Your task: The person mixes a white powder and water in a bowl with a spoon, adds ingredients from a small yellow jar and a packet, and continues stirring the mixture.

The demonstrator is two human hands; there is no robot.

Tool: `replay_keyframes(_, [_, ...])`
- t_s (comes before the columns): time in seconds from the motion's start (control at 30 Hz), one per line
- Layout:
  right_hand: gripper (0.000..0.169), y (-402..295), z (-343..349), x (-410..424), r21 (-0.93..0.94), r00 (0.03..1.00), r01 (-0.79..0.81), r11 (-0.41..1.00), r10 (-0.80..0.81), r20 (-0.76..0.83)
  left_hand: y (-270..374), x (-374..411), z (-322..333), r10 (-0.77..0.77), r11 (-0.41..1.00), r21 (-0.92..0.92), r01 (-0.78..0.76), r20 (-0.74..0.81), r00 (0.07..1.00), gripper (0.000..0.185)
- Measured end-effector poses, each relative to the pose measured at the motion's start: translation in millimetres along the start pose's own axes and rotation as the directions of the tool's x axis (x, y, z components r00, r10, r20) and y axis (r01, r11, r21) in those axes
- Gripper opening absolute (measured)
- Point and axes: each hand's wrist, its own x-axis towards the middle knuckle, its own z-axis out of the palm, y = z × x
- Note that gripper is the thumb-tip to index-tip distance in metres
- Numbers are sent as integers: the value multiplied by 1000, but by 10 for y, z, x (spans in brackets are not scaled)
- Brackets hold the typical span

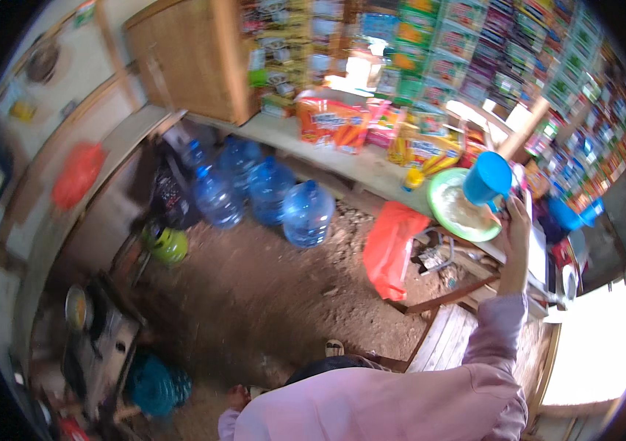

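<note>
My right hand (514,223) reaches forward and grips a blue plastic mug (486,179) at its handle side. The mug is over the far right part of a light green basin (438,212), hiding some of it. In the basin lies a pale, whitish mass (459,212), too blurred to name. My left hand (238,398) hangs low beside my body, over the dirt floor; its fingers are too small and blurred to read. A yellow-capped small container (413,179) stands just left of the basin.
Snack boxes (329,124) line the wooden counter (357,161), below hanging sachet strips (453,38). An orange-red plastic bag (393,251) hangs at its front. Several blue water jugs (308,212) and a green gas cylinder (167,244) stand on the floor. A stove-like unit (106,353) is at lower left, beside a teal basket (156,383).
</note>
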Motion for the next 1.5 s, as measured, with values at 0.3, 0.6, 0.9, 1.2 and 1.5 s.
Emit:
replay_keyframes(0.3, [16,619,2591,-1703,-242,675,-212,947,321,665,2,-874,-182,74,996,75,-48,-402,913,27])
replay_keyframes(0.6, [10,2691,5079,-5103,-696,-167,-213,686,676,718,-1475,-1844,-1258,-163,787,-568,-240,-567,807,21])
replay_keyframes(0.9, [14,4100,6281,-7990,-800,-286,-142,583,750,597,-2739,-2902,-1185,-500,451,-889,-84,-329,801,19])
replay_keyframes(1.2, [12,4758,6563,-8871,-811,-231,-145,566,778,584,-2574,-2995,-1050,-549,661,-744,-97,-568,613,42])
replay_keyframes(1.5, [20,4691,5800,-7990,-325,-327,329,887,430,841,-1984,-2618,-1394,-374,778,-610,-153,-644,668,40])
